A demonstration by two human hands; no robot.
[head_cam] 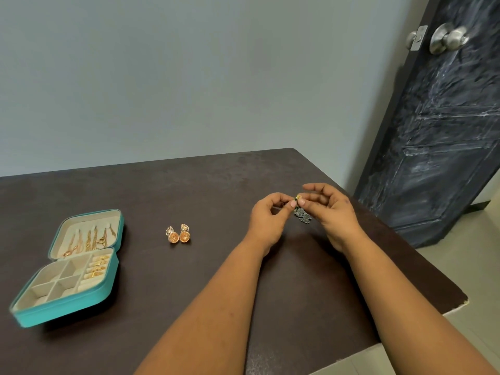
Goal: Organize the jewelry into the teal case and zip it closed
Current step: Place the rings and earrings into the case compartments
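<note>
I have both hands up at centre-right of the frame, above the bench (216, 190): left hand (267, 220) and right hand (332, 212) each pinch the top of a dark dangly earring (302, 214) between thumb and fingertips, other fingers loosely curled; the piece hangs free, clear of the surface. Risk 1: small item, fingertip grip only; a slip drops it onto the dark bench, where it would be hard to spot, or off the right edge to the floor. Risk 2: cannot tell if it's one earring or a pair hooked together; pulling apart too hard may bend a hook. Risk 3: the case is well apart, at lower left, so a long carry w/ a swinging load. Teal case (67, 269) lies open flat. Lid half: several gold chains (89, 239) hanging in a row. Base half: gold rings (98, 265) in the roll slots at right; the square compartments look empty. Pair of gold dome earrings (178, 234) is left on the bench between case and hands. Zip not yet done.
</note>
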